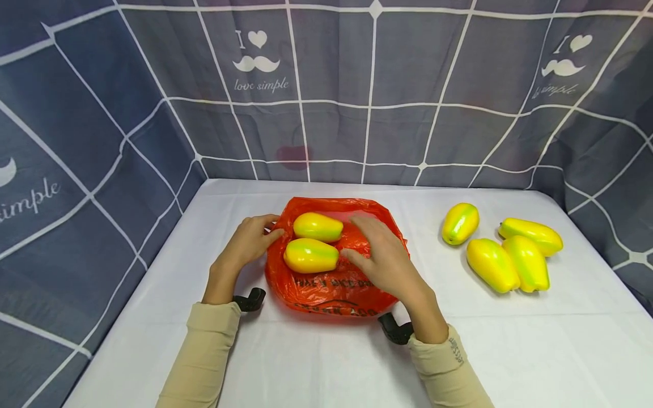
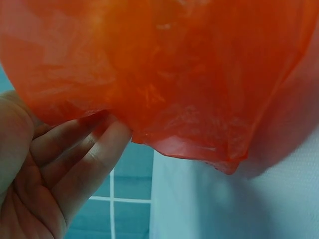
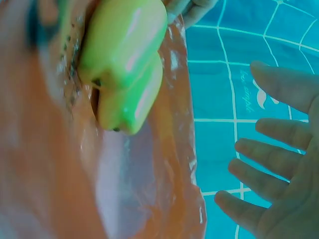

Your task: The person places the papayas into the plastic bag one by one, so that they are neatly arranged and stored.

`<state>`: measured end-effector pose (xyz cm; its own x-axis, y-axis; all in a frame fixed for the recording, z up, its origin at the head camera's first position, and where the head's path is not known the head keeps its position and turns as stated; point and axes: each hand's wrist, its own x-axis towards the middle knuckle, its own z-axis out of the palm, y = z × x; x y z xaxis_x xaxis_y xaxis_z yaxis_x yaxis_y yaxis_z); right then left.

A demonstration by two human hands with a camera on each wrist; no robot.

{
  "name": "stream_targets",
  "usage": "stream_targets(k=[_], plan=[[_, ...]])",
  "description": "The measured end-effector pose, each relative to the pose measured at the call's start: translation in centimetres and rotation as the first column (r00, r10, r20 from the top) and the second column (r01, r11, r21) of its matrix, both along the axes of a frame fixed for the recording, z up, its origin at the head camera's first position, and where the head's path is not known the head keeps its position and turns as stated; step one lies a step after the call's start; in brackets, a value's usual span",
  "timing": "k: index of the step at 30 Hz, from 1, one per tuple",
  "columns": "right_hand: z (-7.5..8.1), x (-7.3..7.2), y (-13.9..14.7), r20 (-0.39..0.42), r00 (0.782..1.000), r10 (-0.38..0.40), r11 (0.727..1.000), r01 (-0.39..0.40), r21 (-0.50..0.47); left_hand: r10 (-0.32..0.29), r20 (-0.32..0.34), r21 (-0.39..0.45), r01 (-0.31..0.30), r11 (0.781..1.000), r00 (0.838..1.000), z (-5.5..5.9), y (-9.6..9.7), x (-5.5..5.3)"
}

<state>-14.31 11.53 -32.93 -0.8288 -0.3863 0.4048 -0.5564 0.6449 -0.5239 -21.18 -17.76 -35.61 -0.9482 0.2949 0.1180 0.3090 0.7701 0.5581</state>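
Observation:
A red plastic bag (image 1: 326, 294) with dark printing lies spread open on the table, and two yellow-green papayas (image 1: 311, 256) rest inside it, one behind the other. My left hand (image 1: 250, 241) pinches the bag's left edge; the left wrist view shows the thin red film (image 2: 174, 99) between thumb and fingers. Over the right part of the bag hovers my right hand (image 1: 385, 258), its fingers spread and nothing held. In the right wrist view that hand (image 3: 279, 164) is apart from the two papayas (image 3: 124, 45).
Several more papayas (image 1: 492, 265) lie in a group on the right side of the white-covered table (image 1: 316, 362), with one papaya (image 1: 460, 224) a little apart to their left. A grey checked cloth (image 1: 331, 130) hangs behind and at the sides.

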Motion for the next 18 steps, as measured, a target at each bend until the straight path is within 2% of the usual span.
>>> stream_targets(k=[8, 18], plan=[[0.0, -0.4, 1.9, 0.054, 0.997, -0.055, 0.998, 0.056, -0.013, 0.014, 0.014, 0.007, -0.014, 1.000, 1.000, 0.1, 0.1, 0.0], [0.3, -1.0, 7.1, 0.112, 0.979, -0.169, 0.985, 0.173, -0.026, 0.008, 0.012, 0.001, -0.008, 1.000, 1.000, 0.0, 0.2, 0.1]])
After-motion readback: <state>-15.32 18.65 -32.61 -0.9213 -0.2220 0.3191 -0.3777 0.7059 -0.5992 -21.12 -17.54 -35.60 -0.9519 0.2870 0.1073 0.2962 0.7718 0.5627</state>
